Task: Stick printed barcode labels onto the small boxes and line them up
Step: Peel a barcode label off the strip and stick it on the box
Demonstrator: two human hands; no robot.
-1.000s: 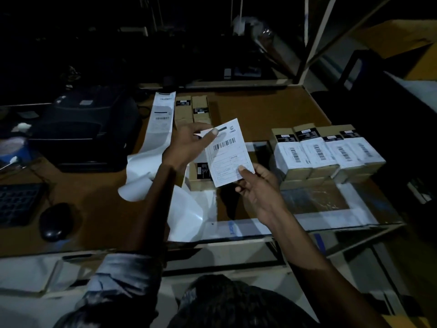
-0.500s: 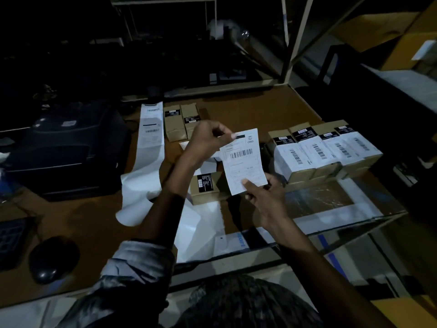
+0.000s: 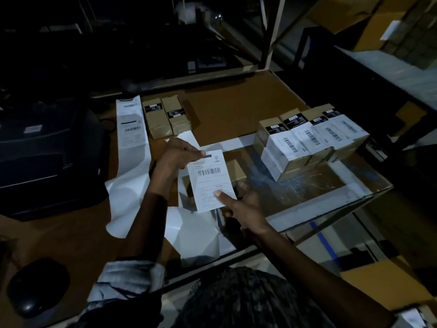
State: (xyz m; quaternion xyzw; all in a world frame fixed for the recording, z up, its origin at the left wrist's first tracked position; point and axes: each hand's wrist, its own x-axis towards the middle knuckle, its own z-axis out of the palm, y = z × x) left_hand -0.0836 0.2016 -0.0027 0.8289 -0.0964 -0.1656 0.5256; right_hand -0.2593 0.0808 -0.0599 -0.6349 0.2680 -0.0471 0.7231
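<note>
1. Label (image 3: 211, 179) with a printed barcode sits near the centre of the view, held above the brown surface (image 3: 231, 107) between both hands.
2. The left hand (image 3: 176, 156) pinches the label's upper left corner, fingers curled with thumb and forefinger closed on the paper edge.
3. The right hand (image 3: 246, 205) holds the label's lower right corner, its thumb pressed on the printed face and its fingers behind the paper.
4. A plain small box (image 3: 235, 171) lies on the surface directly behind the label, showing at the label's 3 o'clock side.
5. At 2 o'clock from the label, a row of labelled boxes (image 3: 312, 143) stands side by side, touching one another, each with a white barcode label on top.
6. At 11 o'clock, two unlabelled boxes (image 3: 166, 118) lie side by side, touching.
7. A long strip of label paper (image 3: 132, 138) runs from 10 o'clock down toward 7 o'clock, beside a dark printer (image 3: 47, 150) at 9 o'clock.
8. A dark mouse (image 3: 37, 286) rests at 7 o'clock, well apart from the boxes.
</note>
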